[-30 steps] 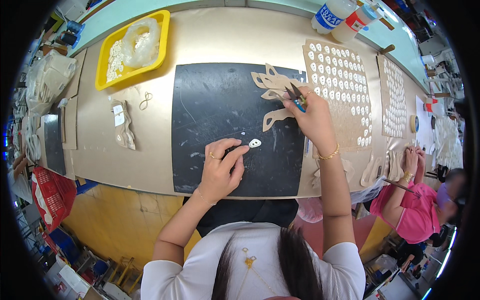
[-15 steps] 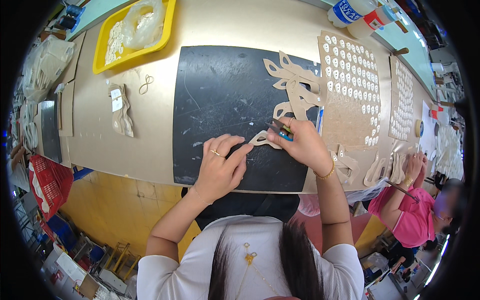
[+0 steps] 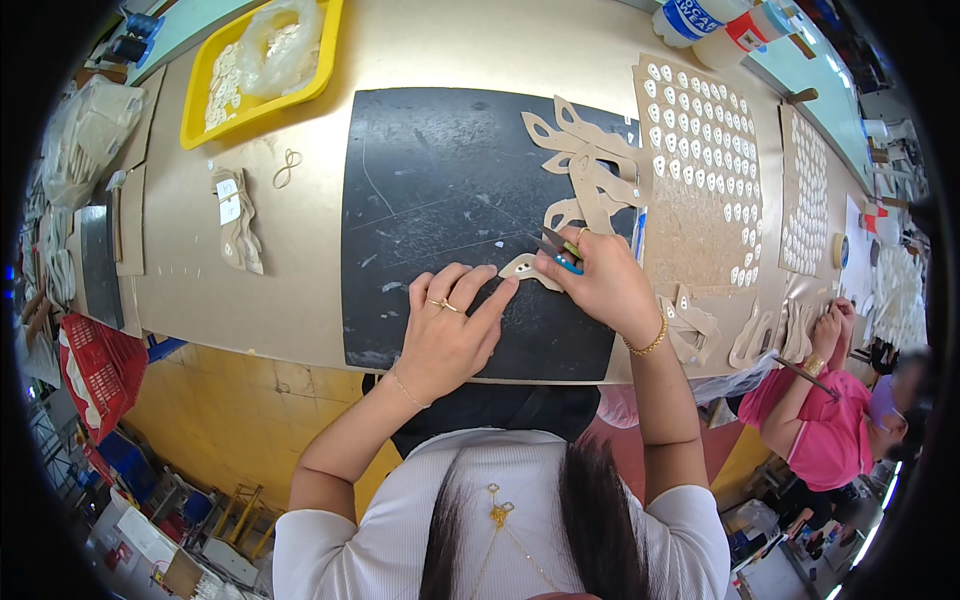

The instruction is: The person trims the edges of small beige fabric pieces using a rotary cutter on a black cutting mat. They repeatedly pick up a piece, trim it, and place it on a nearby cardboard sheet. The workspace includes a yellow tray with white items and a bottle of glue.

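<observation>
A small beige cut-out piece [image 3: 545,279] lies on the black cutting mat [image 3: 430,170], a white oval patch [image 3: 522,268] with dark holes showing at its left end. My left hand [image 3: 447,320] is closed at that end, index fingertip on the piece and thumb mostly hidden. From the other side, my right hand [image 3: 605,280] pins the piece with its thumb. Tucked in that same hand are thread snips [image 3: 562,252] with blue and green on them, blades pointing up-left. Just beyond, several beige cut-outs [image 3: 590,180] overlap in a loose heap.
A brown board [image 3: 690,225] with rows of white ovals lies to the right, a second board [image 3: 802,190] beyond it. Bottles [image 3: 700,25] stand far right. At left are a yellow tray [image 3: 190,105] and a tagged bundle [image 3: 240,235]. A co-worker in pink [image 3: 820,430] sits at right.
The left end of the beige piece showed an opening; now a white oval with holes shows there. My left fingers have shifted slightly right along it. The snips stay in my right hand.
</observation>
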